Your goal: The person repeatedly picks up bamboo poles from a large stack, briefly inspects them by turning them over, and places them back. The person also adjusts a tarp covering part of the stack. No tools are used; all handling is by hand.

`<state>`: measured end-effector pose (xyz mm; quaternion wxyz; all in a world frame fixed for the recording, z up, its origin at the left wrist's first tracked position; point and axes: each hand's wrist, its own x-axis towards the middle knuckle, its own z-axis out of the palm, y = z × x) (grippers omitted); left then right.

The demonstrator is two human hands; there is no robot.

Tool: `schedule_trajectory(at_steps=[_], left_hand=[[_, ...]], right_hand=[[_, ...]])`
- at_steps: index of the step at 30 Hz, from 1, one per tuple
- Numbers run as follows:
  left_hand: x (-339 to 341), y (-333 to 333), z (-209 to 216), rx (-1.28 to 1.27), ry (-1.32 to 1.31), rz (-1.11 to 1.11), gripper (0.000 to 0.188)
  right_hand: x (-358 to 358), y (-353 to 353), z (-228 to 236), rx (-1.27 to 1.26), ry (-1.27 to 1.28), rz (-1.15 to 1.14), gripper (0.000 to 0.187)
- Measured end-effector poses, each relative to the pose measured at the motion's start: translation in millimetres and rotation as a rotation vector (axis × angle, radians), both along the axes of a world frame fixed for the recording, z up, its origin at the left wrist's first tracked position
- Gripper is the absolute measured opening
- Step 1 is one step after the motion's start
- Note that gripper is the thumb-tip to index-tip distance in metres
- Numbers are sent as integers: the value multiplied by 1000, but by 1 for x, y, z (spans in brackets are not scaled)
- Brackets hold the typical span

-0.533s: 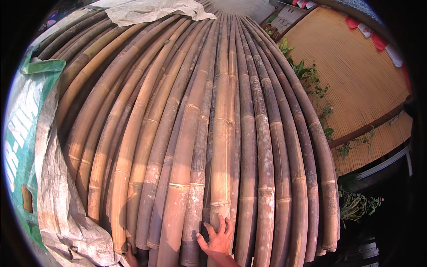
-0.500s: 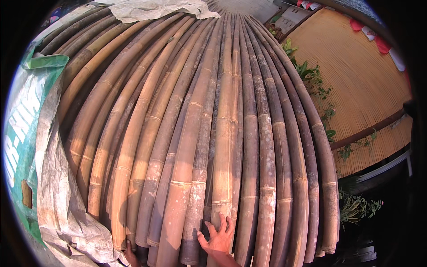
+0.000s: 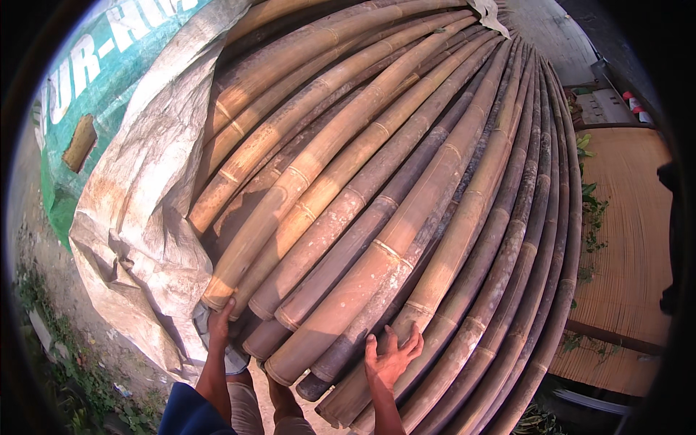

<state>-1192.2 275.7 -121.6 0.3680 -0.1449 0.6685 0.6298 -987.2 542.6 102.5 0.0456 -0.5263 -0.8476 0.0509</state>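
A large stack of long brown bamboo poles (image 3: 391, 243) fans out from the far upper right toward me, the cut ends nearest. At the lower left of the stack, my left hand (image 3: 220, 324) is closed at the cut end of a pale bamboo pole (image 3: 272, 210), next to the tarp; most of its fingers are hidden. My right hand (image 3: 391, 355) lies over the poles near their ends, fingers spread and slightly bent, gripping nothing. A green and whitish tarp (image 3: 148, 210) drapes over the left side of the stack, its crumpled edge beside my left hand.
My legs (image 3: 268, 402) stand just below the pole ends. On the left lies dirt ground with low weeds (image 3: 54, 348). Green plants (image 3: 591, 210) and a tan slatted bamboo screen (image 3: 623, 246) are on the right. Another piece of light sheeting (image 3: 493, 16) covers the far poles.
The view has swung left and down, so the poles now slant and my left forearm and legs show. Both hands stay at about the same places on the stack.
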Motion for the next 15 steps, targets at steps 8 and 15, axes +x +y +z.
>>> schedule_trajectory(at_steps=[8,15], left_hand=[[-1,-6,29,101,-147,4,84],[10,-27,94,193,-345,87,69]], right_hand=[[-2,-1,-1,22,-74,22,41],[0,-2,-2,94,-94,49,43]])
